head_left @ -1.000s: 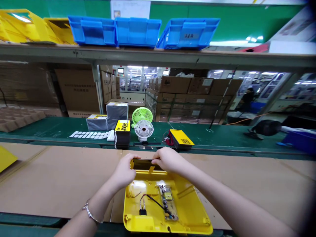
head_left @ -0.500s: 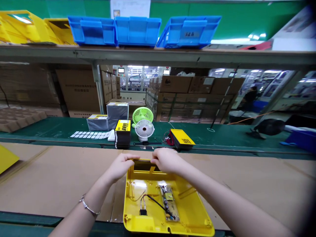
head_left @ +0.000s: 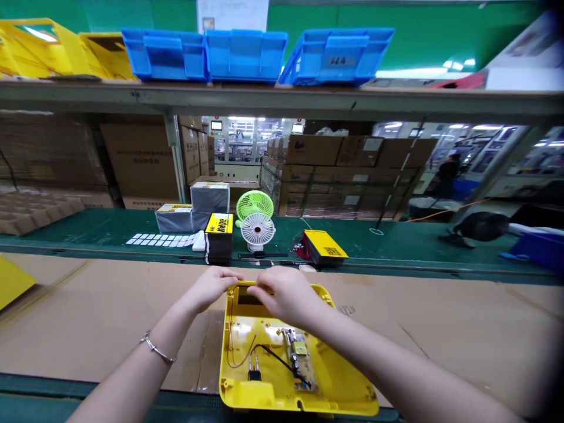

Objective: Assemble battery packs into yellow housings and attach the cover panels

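Observation:
A yellow plastic housing (head_left: pixel 273 335) lies open side up in front of me. Inside it sit a circuit board (head_left: pixel 299 358), a black socket (head_left: pixel 254 375) with dark leads, and a thin reddish wire (head_left: pixel 240 364) along the left side. My left hand (head_left: pixel 215 286) is closed on the far left corner of the housing, thumb at the rim. Over the far wall, in front of its dark window (head_left: pixel 249 296), my right hand (head_left: pixel 286 294) has curled fingers with the thumb pointing left. Whatever may be between those fingers is hidden.
Brown cardboard (head_left: pixel 132 317) covers the near bench. Behind it, a green surface (head_left: pixel 374 241) carries a white fan (head_left: pixel 258 231), a green fan (head_left: pixel 255 205), stacks of yellow-and-black cards (head_left: pixel 219 238) and white labels (head_left: pixel 161 240). Blue bins (head_left: pixel 247 56) stand on the shelf above.
My right hand has shifted slightly left and inward from the far rim, uncovering the housing's far right corner. My left hand stays at its corner. The thin wire's loop has changed shape.

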### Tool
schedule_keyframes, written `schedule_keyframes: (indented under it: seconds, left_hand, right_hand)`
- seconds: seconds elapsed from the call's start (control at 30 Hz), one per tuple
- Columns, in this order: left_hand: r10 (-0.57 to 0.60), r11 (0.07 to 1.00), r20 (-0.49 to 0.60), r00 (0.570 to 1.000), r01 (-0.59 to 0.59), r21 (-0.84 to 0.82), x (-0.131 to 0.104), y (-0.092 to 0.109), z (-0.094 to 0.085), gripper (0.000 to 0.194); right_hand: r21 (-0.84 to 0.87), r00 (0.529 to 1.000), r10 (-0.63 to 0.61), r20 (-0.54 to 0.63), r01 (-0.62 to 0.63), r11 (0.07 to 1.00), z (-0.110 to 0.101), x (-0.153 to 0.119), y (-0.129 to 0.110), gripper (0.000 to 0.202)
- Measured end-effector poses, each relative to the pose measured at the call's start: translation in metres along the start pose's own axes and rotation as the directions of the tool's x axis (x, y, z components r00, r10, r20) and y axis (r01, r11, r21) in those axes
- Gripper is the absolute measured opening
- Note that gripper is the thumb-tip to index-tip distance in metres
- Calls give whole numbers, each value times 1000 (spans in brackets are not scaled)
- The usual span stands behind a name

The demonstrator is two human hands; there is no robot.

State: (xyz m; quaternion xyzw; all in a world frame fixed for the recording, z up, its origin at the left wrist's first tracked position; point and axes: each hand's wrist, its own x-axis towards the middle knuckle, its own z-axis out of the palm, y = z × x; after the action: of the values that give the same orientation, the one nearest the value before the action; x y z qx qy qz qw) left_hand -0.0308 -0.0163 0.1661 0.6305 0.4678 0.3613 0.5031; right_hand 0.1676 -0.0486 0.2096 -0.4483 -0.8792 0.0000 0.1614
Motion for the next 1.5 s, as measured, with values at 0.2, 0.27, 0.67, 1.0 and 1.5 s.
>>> schedule_keyframes:
  seconds: [0.2, 0.27, 0.67, 1.0, 1.5]
  left_hand:
    - [14, 996, 48, 999, -19, 92, 3, -5, -4, 30]
    - [17, 992, 53, 998, -24, 121, 3, -5, -4, 31]
    - [-1, 940, 56, 998, -18, 342, 7, 10, -8, 27]
    - [-39, 859, 133, 990, -35, 511, 30, 19, -8, 24]
    - [265, 798, -41, 963, -196, 570, -21, 55, -2, 23]
  right_hand:
    - [445, 921, 120, 370, -290, 847, 43, 12, -30, 44]
    - [542, 890, 133, 437, -379, 750, 52, 17, -32, 39]
    - [402, 892, -57, 449, -145, 904, 7, 4, 14, 25]
    - [-44, 998, 48, -30, -49, 998, -7, -18, 40, 23]
    - [-243, 971, 7, -239, -67, 968, -33, -39, 52, 23]
